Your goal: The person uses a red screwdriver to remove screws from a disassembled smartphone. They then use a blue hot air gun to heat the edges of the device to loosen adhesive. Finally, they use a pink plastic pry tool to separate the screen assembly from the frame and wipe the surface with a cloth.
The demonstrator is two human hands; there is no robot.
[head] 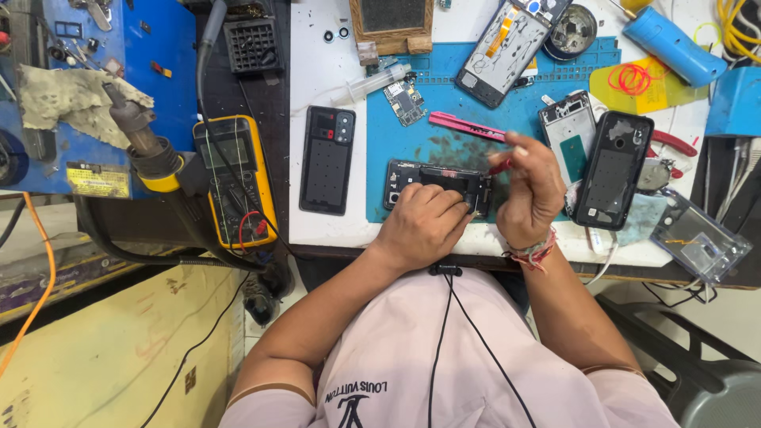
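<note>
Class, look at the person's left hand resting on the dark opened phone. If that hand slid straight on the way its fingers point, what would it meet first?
The left hand points rightward along the opened phone. It would probably meet the right hand first, though their depth is unclear.

A yellow meter (235,181) sits at the left middle of the frame. A black phone back (327,160) lies just right of it. A clear syringe (371,84) lies higher up. A blue tube (674,45) rests at the upper right.

Both hands (424,226) on opened phone (437,184)
</note>
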